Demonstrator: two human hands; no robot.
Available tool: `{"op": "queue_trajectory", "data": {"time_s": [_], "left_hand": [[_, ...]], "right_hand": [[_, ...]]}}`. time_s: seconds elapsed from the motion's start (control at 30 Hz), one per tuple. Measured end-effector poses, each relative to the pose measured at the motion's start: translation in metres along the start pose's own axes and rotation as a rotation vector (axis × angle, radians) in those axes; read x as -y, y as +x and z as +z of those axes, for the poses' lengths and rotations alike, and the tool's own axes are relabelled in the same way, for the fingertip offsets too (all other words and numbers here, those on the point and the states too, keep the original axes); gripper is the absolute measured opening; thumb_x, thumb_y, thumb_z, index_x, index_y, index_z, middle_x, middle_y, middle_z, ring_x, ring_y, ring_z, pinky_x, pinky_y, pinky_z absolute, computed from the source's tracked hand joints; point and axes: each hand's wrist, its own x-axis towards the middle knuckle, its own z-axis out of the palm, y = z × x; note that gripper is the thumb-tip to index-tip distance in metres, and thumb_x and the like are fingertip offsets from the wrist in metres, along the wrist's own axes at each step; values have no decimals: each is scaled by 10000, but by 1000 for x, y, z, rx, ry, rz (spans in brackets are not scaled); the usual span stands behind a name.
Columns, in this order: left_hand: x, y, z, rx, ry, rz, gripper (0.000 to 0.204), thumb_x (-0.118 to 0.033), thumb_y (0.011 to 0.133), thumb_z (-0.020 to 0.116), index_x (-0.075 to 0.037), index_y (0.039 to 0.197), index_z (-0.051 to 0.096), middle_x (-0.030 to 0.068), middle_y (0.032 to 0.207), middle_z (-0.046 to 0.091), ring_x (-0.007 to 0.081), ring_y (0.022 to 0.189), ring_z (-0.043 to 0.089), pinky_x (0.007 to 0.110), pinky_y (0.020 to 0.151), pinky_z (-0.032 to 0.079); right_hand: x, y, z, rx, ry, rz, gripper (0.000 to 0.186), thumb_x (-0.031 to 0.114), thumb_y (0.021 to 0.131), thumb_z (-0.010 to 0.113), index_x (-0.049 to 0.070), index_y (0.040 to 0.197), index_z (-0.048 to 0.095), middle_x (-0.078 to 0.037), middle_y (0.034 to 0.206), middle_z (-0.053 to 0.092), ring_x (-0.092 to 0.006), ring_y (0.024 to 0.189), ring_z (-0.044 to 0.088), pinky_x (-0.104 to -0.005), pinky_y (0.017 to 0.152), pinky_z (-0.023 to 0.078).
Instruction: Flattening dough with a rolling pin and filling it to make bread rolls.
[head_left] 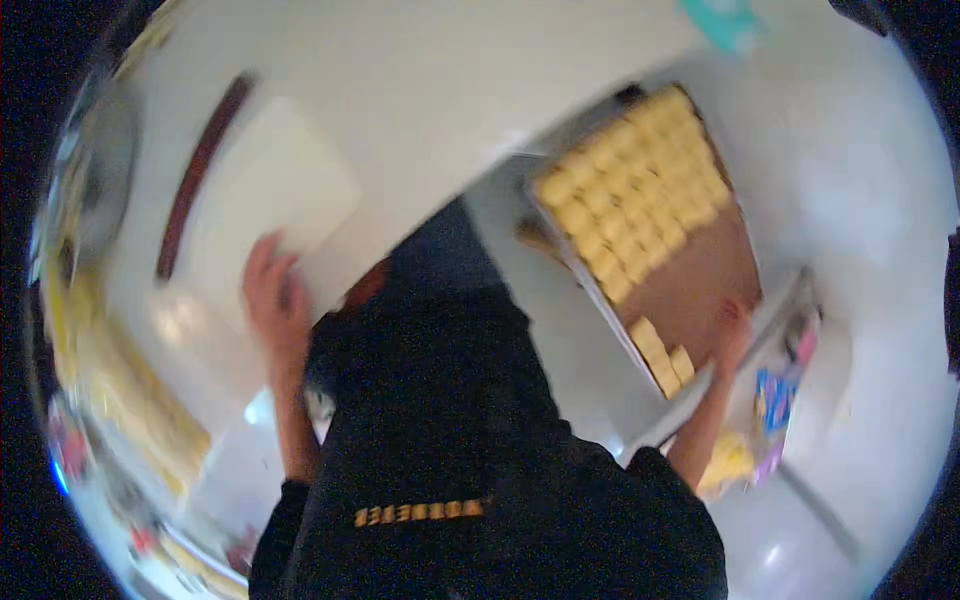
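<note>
My left hand [274,292] is at the near edge of a flat, pale dough-like sheet [285,180] on the white table. Its fingers are spread somewhat, and nothing shows in them. Left of the sheet lies a long, thin, dark reddish-brown rod [203,175]. On my right, a brown-lined tray [690,270] carries rows of small pale-yellow pieces [635,190], like dough or buns, packed at its far end. A few more pieces [655,350] sit at its near left corner. My right hand [735,330] is over the tray's near right part; blur hides its fingers.
The white table [420,90] reaches across the far side. A teal object [727,22] lies at the far right. Right of the tray are a blue packet [773,400] and a yellow item [730,460]. A long yellowish wrapped bundle [140,380] lies at the left.
</note>
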Motion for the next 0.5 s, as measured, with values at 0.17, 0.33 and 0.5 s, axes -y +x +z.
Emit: {"op": "queue_trajectory", "data": {"time_s": [0.17, 0.33, 0.5], "left_hand": [[-16, -18, -10, -78, -222, -197, 325, 57, 808, 579, -84, 1089, 662, 114, 1328, 578, 319, 1267, 518, 417, 1062, 426], [-30, -61, -48, -294, -182, -395, 339, 68, 809, 584, -65, 1115, 645, 125, 1350, 550, 319, 1243, 536, 399, 1025, 461], [-26, -119, -100, -611, -125, -608, 337, 62, 826, 593, -64, 1136, 634, 110, 1326, 569, 284, 1215, 560, 359, 964, 483]], "right_hand": [[213, 81, -1, 29, 491, -592, 210, -6, 937, 527, 16, 1092, 666, -103, 1084, 670, -210, 1014, 628, -319, 927, 502], [426, 40, 20, 209, 427, -1151, 222, -13, 941, 506, 19, 1102, 655, -122, 1123, 649, -247, 1042, 620, -333, 918, 502], [524, -42, 57, 283, 441, -1503, 236, 31, 932, 524, 64, 1125, 657, -119, 1233, 623, -305, 1150, 573, -401, 969, 451]]}}
